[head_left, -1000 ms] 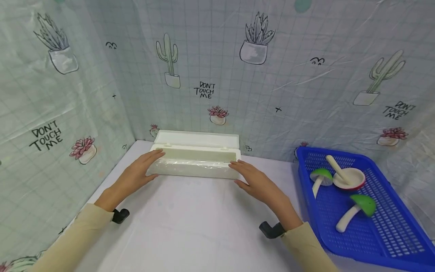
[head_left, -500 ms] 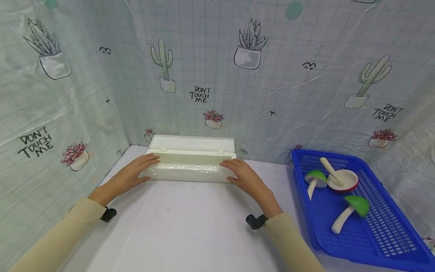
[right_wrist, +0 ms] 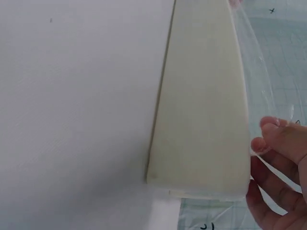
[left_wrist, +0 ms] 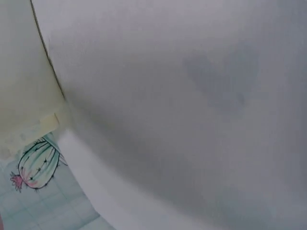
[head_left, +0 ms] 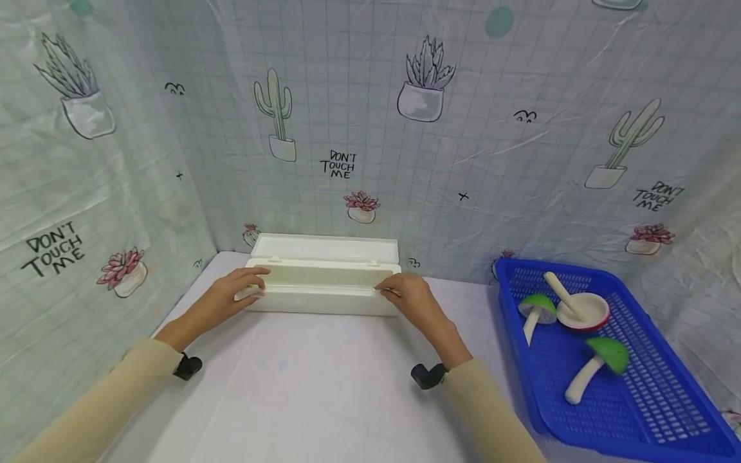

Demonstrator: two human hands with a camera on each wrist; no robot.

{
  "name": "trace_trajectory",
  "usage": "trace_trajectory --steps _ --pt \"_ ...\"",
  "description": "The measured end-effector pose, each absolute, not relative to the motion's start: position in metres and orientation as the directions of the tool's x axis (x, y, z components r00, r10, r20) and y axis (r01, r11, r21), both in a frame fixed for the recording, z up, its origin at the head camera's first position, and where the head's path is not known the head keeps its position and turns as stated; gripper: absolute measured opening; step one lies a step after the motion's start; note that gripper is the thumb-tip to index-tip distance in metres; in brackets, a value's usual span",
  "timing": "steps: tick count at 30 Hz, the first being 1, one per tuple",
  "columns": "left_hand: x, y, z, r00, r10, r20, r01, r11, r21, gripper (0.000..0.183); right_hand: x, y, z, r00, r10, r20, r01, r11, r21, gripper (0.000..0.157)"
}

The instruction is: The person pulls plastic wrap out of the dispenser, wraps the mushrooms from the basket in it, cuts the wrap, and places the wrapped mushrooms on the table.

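White box: Stood at the far side of the table (head_left: 301,386), its long front face toward the person. The white box (head_left: 330,304) had its lid (head_left: 327,247) up and tilted back.
Right hand: The right hand (head_left: 417,299), at the right end of the box, pinched the clear plastic film (right_wrist: 259,67) between thumb and forefinger; the remaining fingers were bent, near the box edge.
Left hand: The left hand (head_left: 226,299) was at the left end, partly closed, fingers bent over the front edge with the thumb below. Whether it held film could not be told; the left wrist view showed no grasp.
Step in hand: Judged to be taking up the loose edge of the film.
Next move: Judged to call for a firm hold at both ends and an even pull; an uneven one could crease or tear the film.
Film, against half a second earlier: It had lain shining over the front face; that face now looked dull, and film stood raised along the opening.
Hands, same comparison: The right fingers had gone from spread to pinching; the left were more bent.
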State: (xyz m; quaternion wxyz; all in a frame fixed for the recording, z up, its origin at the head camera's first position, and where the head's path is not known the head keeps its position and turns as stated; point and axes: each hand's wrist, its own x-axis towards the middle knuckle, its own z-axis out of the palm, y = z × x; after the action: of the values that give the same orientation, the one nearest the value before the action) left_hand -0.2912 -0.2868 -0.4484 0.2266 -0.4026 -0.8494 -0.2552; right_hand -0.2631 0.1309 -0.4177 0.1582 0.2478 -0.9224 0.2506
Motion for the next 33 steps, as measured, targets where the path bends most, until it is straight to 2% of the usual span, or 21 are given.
trace_trajectory --steps 4,10,14,18,21,26,33 --pt "-0.292 -0.287 -0.448 -0.627 0.472 0.62 0.758 0.556 0.342 0.03 -0.261 0.13 -0.409 -0.845 -0.311 0.436 -0.508 0.723 -0.469 0.016" --pt "-0.291 -0.286 -0.442 -0.708 0.325 0.627 0.677 0.564 0.472 0.024 -0.261 0.13 -0.396 -0.884 -0.274 0.38 -0.453 0.704 -0.547 0.017" --pt "-0.286 -0.288 -0.436 -0.83 0.245 0.5 0.545 0.542 0.64 0.017 -0.262 0.131 -0.39 -0.915 -0.249 0.319 -0.402 0.649 -0.646 0.017" --pt "-0.283 -0.292 -0.426 -0.924 0.216 0.314 0.381 0.468 0.798 0.026 -0.263 0.132 -0.386 -0.942 -0.22 0.253 -0.335 0.571 -0.749 0.017" --pt "-0.285 -0.294 -0.419 -0.939 0.24 0.247 0.327 0.394 0.859 0.032 -0.265 0.134 -0.384 -0.955 -0.205 0.213 -0.29 0.509 -0.81 0.018" --pt "-0.288 -0.294 -0.418 -0.938 0.233 0.257 0.317 0.273 0.908 0.035 -0.265 0.137 -0.382 -0.961 -0.21 0.179 -0.253 0.414 -0.874 0.021" --pt "-0.29 -0.29 -0.422 -0.919 0.272 0.286 0.256 -0.138 0.957 0.03 -0.262 0.135 -0.382 -0.965 -0.227 0.13 -0.194 0.288 -0.938 0.023"
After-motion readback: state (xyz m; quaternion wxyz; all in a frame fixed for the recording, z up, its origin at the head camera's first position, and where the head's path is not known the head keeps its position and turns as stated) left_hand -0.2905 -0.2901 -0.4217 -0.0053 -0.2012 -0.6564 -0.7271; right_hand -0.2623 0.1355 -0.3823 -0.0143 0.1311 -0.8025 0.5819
